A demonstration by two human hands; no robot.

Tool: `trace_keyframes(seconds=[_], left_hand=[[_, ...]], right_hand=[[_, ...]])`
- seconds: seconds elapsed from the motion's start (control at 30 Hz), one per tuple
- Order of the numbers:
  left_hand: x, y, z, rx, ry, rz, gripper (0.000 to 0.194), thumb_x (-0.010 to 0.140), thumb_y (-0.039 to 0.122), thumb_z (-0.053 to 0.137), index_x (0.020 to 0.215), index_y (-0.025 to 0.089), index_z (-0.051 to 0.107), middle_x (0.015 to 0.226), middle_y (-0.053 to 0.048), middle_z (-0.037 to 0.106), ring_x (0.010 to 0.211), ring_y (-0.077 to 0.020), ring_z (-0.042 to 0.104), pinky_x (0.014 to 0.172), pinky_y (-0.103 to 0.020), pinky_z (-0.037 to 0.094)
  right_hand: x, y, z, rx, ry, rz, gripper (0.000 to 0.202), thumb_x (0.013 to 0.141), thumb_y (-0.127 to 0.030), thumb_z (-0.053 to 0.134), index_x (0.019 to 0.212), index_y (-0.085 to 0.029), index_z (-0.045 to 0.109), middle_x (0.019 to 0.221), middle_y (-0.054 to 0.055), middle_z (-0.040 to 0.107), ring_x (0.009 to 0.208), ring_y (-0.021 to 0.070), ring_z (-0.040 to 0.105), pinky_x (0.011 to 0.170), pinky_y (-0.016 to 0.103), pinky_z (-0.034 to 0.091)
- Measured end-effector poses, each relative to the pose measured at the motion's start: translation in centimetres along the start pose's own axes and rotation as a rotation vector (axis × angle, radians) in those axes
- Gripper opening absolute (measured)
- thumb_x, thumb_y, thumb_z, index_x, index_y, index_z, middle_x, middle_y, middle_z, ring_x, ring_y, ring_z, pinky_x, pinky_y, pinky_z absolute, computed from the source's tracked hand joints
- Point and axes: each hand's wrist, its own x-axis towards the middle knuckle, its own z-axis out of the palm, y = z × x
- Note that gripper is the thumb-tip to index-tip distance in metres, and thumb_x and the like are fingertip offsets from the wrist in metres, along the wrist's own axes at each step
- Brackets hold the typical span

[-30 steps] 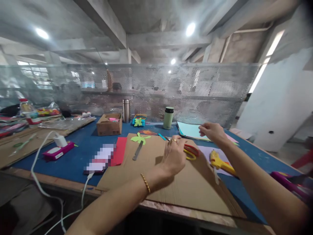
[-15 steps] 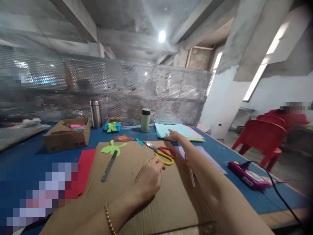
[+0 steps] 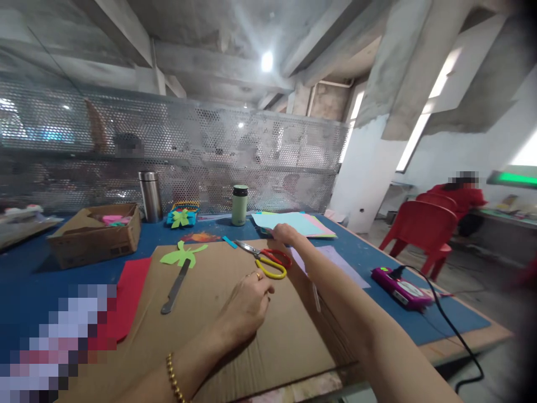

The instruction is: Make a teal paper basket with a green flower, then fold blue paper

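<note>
My left hand (image 3: 247, 302) rests on the brown cardboard (image 3: 293, 341), its fingers curled; whatever they hold, if anything, is hidden. Just beyond it lie scissors (image 3: 268, 263) with red and yellow handles. My right hand (image 3: 285, 232) reaches to the near left edge of the stacked coloured paper (image 3: 297, 223), light blue on top, with its fingers bent down and their tips hidden. A green paper cutout (image 3: 182, 256) and a metal blade (image 3: 176, 288) lie on the cardboard. Lilac paper (image 3: 339, 266) sits beneath my right forearm.
Along the back stand a cardboard box (image 3: 96, 235), a steel flask (image 3: 150, 196), a small blue basket (image 3: 182, 217) and a green bottle (image 3: 239, 205). Red paper (image 3: 130, 291) lies left, a purple corded device (image 3: 400, 287) right. A person in red (image 3: 457, 193) sits beyond red chairs.
The view has turned slightly to the right. My right hand's fingers, stretched out over the paper stack before, are now bent down at its edge. My left hand stays in place on the cardboard.
</note>
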Motion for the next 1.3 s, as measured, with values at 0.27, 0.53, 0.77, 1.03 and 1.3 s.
trace_keyframes(seconds=[0.27,0.53,0.77,1.03,1.3], left_hand=[[-0.1,0.2,-0.2,-0.022,-0.009,-0.005,0.027,0.087,0.002,0.049,0.095,0.018,0.070,0.102,-0.007,0.068,0.095,-0.0211,0.064,0.087,-0.033,0.049],[0.1,-0.1,0.1,0.004,-0.006,0.002,0.028,0.087,0.004,0.050,0.099,0.016,0.072,0.104,-0.009,0.069,0.098,-0.0226,0.064,0.091,-0.035,0.051],[0.4,-0.2,-0.1,0.035,-0.032,0.019,0.029,0.087,0.005,0.050,0.102,0.016,0.072,0.108,-0.011,0.070,0.102,-0.0237,0.066,0.093,-0.036,0.053],[0.4,-0.7,0.2,0.027,-0.006,0.013,0.029,0.087,0.006,0.050,0.102,0.016,0.073,0.107,-0.011,0.070,0.102,-0.0237,0.066,0.096,-0.037,0.054],[0.9,0.8,-5.8,0.390,0.723,0.006,0.059,0.091,0.009,0.051,0.150,0.011,0.046,0.155,-0.024,0.041,0.144,-0.0354,0.039,0.119,-0.056,0.033]], right_hand=[[-0.1,1.5,-0.2,0.046,0.136,0.080,0.034,0.099,-0.037,0.064,0.127,-0.018,0.063,0.129,0.010,0.064,0.109,0.0231,0.066,0.092,0.043,0.057],[-0.2,1.8,-0.7,0.115,0.280,0.119,0.030,0.096,-0.042,0.064,0.104,-0.014,0.073,0.106,0.015,0.074,0.096,0.0217,0.069,0.083,0.030,0.052],[-0.4,2.9,-1.2,0.249,0.388,0.042,0.047,0.097,-0.047,0.051,0.063,-0.018,0.066,0.068,0.007,0.069,0.070,0.0177,0.061,0.066,0.026,0.040],[-1.7,2.0,-5.3,0.468,0.618,0.057,0.048,0.095,-0.043,0.045,0.051,-0.024,0.040,0.050,-0.002,0.041,0.058,0.0148,0.041,0.057,0.026,0.030],[-11.2,-6.0,-7.5,0.690,0.613,-0.356,0.050,0.099,-0.056,0.043,0.071,-0.019,0.061,0.064,-0.003,0.053,0.063,0.0122,0.047,0.058,0.023,0.036]])
